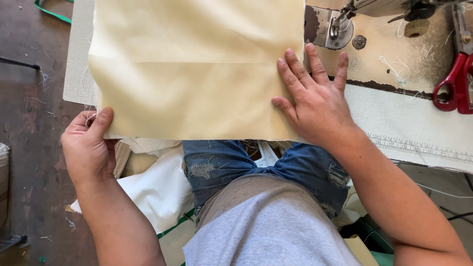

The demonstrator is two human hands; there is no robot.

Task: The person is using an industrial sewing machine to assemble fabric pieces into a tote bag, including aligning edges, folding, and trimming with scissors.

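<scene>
While right hand (315, 101) presses cream fabric (197, 69) flat, left hand (88, 143) grip pinches its corner

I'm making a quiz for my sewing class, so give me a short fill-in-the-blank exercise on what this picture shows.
1. The right hand lies flat on the ____ fabric.
2. The left hand pinches the fabric's lower ____ corner.
3. The scissors on the sewing table have ____ handles.
4. The person wears torn blue ____.

Missing words: cream; left; red; jeans
</scene>
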